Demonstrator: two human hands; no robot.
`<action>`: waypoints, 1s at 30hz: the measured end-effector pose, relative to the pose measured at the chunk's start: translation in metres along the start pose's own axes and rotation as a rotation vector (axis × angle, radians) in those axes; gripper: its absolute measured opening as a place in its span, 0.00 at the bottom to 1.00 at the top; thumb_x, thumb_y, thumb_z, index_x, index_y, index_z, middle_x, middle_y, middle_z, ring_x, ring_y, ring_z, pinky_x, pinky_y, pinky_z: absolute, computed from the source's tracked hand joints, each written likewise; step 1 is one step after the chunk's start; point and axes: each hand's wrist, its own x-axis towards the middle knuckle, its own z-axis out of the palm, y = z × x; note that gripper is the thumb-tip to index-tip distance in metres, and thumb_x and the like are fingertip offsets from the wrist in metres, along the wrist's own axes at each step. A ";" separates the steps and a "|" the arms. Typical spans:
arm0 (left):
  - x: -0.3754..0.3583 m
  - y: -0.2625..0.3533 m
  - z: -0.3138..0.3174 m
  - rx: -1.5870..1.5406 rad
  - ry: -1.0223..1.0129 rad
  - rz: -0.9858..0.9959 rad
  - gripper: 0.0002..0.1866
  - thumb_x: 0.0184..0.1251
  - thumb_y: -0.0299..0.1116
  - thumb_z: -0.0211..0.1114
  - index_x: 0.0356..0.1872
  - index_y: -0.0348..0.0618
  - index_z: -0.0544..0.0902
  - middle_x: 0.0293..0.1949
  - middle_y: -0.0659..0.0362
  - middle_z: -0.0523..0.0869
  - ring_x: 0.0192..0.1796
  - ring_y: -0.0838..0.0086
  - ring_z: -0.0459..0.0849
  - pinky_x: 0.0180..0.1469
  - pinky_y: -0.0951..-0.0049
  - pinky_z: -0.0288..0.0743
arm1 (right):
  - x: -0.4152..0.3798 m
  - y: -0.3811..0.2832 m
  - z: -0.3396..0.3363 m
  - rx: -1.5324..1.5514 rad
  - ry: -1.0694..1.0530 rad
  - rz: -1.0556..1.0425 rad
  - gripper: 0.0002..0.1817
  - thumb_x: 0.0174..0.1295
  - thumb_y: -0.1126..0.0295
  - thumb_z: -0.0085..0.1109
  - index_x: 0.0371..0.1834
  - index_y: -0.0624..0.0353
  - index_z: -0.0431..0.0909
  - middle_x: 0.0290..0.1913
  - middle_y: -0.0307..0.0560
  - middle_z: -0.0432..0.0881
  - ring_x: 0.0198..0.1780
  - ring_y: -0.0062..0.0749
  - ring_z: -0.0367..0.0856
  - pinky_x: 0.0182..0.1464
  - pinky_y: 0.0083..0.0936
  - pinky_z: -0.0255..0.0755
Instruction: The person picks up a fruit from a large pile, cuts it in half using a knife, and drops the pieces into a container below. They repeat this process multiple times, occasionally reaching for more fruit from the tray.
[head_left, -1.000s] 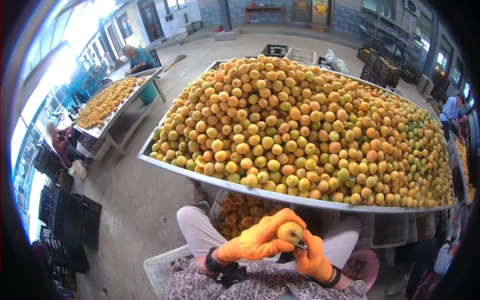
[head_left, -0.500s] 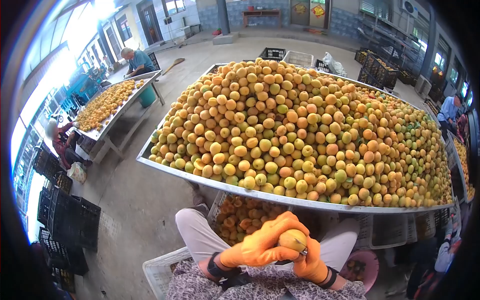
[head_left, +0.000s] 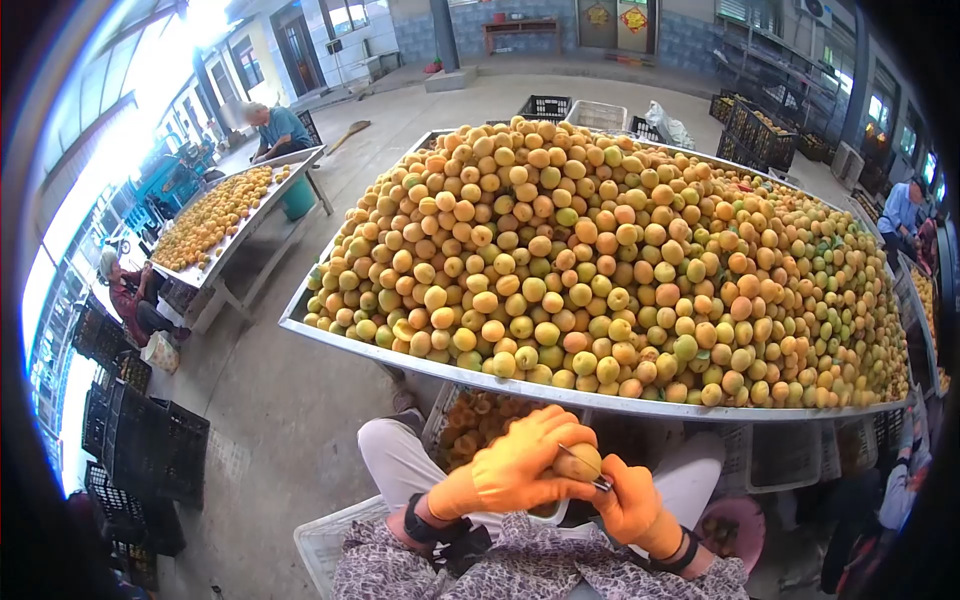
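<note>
Over a crate of halved fruit [head_left: 468, 425], the orange-gloved left hand [head_left: 520, 465] grips a cut apricot [head_left: 577, 462] while the right hand [head_left: 632, 503], close beside it, pinches a small blade [head_left: 601, 484] against it, below the heaped desk [head_left: 470, 378].

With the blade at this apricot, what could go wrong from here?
The small blade in the right hand might skid on the round apricot into the left hand, whose fingers are close by. The heaped apricots reach the low front rim, so a bump may send some over, perhaps into the crate below.
</note>
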 end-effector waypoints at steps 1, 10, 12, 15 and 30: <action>-0.001 -0.006 -0.002 -0.039 0.001 -0.036 0.25 0.54 0.42 0.75 0.49 0.40 0.78 0.41 0.53 0.77 0.46 0.55 0.76 0.50 0.63 0.73 | 0.003 -0.004 -0.003 -0.006 -0.051 0.116 0.12 0.67 0.63 0.60 0.36 0.61 0.72 0.21 0.53 0.75 0.22 0.54 0.76 0.25 0.34 0.68; -0.017 -0.045 0.045 -1.588 0.365 -0.272 0.26 0.70 0.49 0.62 0.59 0.42 0.75 0.43 0.54 0.80 0.43 0.69 0.77 0.41 0.73 0.71 | 0.003 -0.004 0.008 0.579 0.335 0.319 0.10 0.68 0.67 0.62 0.36 0.61 0.73 0.24 0.31 0.70 0.27 0.11 0.63 0.27 0.14 0.58; -0.018 -0.044 0.049 -1.684 0.355 -0.363 0.26 0.73 0.53 0.55 0.61 0.43 0.74 0.41 0.51 0.80 0.39 0.66 0.76 0.38 0.71 0.71 | 0.009 -0.008 0.009 0.573 0.321 0.372 0.10 0.66 0.69 0.64 0.38 0.63 0.73 0.29 0.32 0.75 0.29 0.12 0.67 0.32 0.13 0.62; -0.020 -0.040 0.054 -1.865 0.266 -0.447 0.26 0.74 0.56 0.51 0.56 0.45 0.76 0.34 0.52 0.78 0.31 0.69 0.75 0.30 0.72 0.68 | 0.019 -0.017 0.007 0.538 0.122 0.338 0.09 0.68 0.70 0.59 0.40 0.65 0.73 0.31 0.35 0.78 0.33 0.15 0.72 0.38 0.18 0.70; -0.026 -0.030 0.063 -1.436 0.379 -0.600 0.23 0.74 0.56 0.52 0.50 0.46 0.75 0.32 0.63 0.79 0.32 0.79 0.77 0.30 0.82 0.67 | 0.017 -0.009 0.025 0.142 0.019 0.295 0.13 0.70 0.62 0.57 0.40 0.63 0.72 0.23 0.50 0.76 0.23 0.35 0.74 0.29 0.28 0.69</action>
